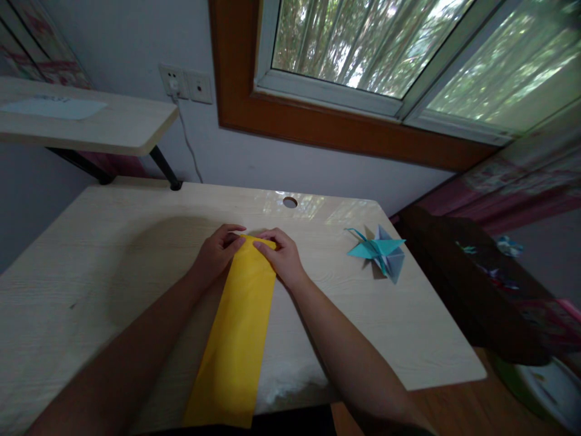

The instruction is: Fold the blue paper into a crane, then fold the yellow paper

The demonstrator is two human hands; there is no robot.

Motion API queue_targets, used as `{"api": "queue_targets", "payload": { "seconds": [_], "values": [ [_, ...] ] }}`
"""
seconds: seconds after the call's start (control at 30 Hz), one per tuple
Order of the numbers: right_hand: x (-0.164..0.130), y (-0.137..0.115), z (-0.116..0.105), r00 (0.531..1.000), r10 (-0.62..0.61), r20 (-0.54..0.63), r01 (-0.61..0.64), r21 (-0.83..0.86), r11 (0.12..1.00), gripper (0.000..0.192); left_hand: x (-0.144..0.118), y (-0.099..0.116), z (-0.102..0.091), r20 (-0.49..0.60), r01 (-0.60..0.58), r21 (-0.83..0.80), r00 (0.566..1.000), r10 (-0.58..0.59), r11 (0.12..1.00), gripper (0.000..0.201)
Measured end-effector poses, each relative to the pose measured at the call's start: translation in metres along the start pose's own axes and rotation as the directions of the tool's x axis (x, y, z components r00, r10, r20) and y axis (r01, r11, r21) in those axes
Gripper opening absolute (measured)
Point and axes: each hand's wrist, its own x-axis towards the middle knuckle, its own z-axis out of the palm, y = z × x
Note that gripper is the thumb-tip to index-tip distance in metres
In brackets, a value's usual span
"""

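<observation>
Pinching the paper (242, 339) at its far end are left hand (221, 248) and right hand (283, 254). Press evenly, keeping edges aligned.

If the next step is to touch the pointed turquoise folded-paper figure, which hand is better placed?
The right hand, probably: nearer the turquoise figure, on the same side of the long yellow paper strip. The left hand is across the strip; both hold its far end.
</observation>
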Motion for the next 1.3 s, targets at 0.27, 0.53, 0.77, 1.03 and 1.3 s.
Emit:
{"api": "queue_targets", "payload": {
  "seconds": [0.27,0.53,0.77,1.03,1.3],
  "values": [
    [-0.001,-0.004,-0.001,0.996,-0.087,0.011,0.088,-0.09,0.992,0.018,-0.002,-0.002,0.002,0.012,-0.039,0.115,0.999,0.037,0.993,0.038],
    [0.001,0.0,-0.002,0.997,-0.077,0.028,0.079,-0.124,0.989,0.018,-0.004,0.005,0.005,0.034,-0.088,0.262,0.996,0.081,0.961,0.035],
    [0.0,-0.001,-0.002,0.995,-0.1,-0.015,0.096,-0.161,0.982,0.017,-0.003,0.0,0.007,0.023,-0.082,0.176,0.997,0.079,0.981,0.038],
    [0.002,-0.001,-0.004,0.983,-0.071,-0.167,0.043,-0.163,0.986,0.019,-0.003,0.005,0.004,0.142,-0.069,0.243,0.989,0.035,0.968,0.047],
    [0.002,-0.001,-0.006,0.973,-0.059,-0.222,0.019,-0.178,0.984,0.02,-0.004,0.009,0.002,0.189,-0.108,0.282,0.98,0.055,0.953,0.056]
  ]
}}
